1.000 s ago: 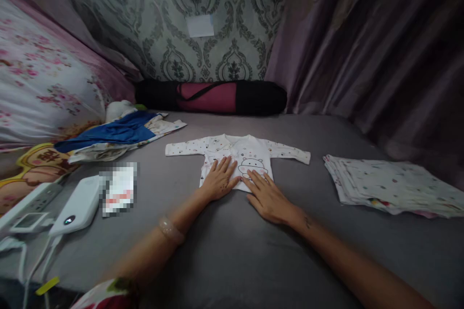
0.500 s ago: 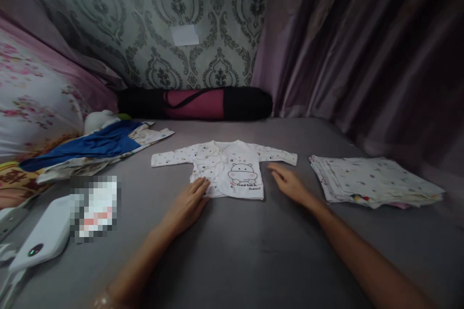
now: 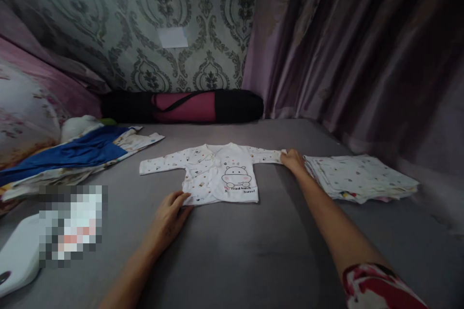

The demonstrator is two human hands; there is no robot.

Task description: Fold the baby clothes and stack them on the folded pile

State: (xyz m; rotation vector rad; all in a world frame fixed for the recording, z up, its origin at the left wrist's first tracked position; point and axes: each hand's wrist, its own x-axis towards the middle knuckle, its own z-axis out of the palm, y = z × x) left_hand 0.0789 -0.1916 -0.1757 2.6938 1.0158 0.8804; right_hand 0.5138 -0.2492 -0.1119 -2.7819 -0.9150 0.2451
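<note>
A white long-sleeved baby shirt point(image 3: 203, 178) with small prints and a cartoon hippo on its front lies flat, sleeves spread to both sides. My right hand point(image 3: 293, 160) is closed around the cuff of the sleeve on the right. At the shirt's lower left corner, the bent fingers of my left hand point(image 3: 172, 212) pinch the hem. The sleeve on the left lies free on the grey sheet point(image 3: 232, 260).
A stack of folded printed cloths point(image 3: 362, 176) lies right of my right hand. Blue and white clothes point(image 3: 87, 147) are at the left, with a white device point(image 3: 21, 251) nearer. A black and maroon long bag point(image 3: 184, 107) lies along the wall, beside a curtain point(image 3: 308, 48).
My right hand has moved up from beside the shirt and taken the right sleeve's cuff. My left hand has slid to the hem corner, its fingers more bent. The view has shifted right.
</note>
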